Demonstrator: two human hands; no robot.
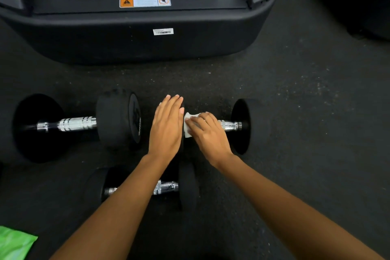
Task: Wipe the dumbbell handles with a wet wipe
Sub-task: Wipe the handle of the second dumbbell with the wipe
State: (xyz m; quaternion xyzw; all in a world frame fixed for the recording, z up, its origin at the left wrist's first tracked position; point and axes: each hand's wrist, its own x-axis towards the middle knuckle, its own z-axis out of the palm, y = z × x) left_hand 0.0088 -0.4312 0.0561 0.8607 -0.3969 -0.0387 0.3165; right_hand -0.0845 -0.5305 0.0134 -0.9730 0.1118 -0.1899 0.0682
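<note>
1. A black machine (135,36) stands across the far side of the floor (295,112). It bears a warning label (145,1) and a barcode sticker (163,31).
2. Three dumbbells lie on the floor in front of it, their bars running left to right. The left dumbbell (77,124) and the right dumbbell (244,126) lie end to end, and the near dumbbell (166,187) lies closer to the person.
3. The left forearm (118,207) crosses over the near dumbbell and hides the middle of its bar. The left dumbbell lies apart from both hands.
4. A green packet (14,243) lies at the lower left corner, cut off by the picture's edge and well apart from the hands. What it holds cannot be seen.
5. The left hand (166,126) lies flat and released, palm down with fingers straight and together. It rests on the right dumbbell's left head and covers almost all of it.
6. The right hand (207,133) grasps a white wipe (188,124), with fingers curled over it and round the handle (231,125) of the right dumbbell.
7. The wipe sits bunched at the handle's left end, under the right fingers. It shows only between the two hands, just beside the left thumb.
8. To the right of the right hand, a bare chrome stretch of the handle runs into the dumbbell's right head.
</note>
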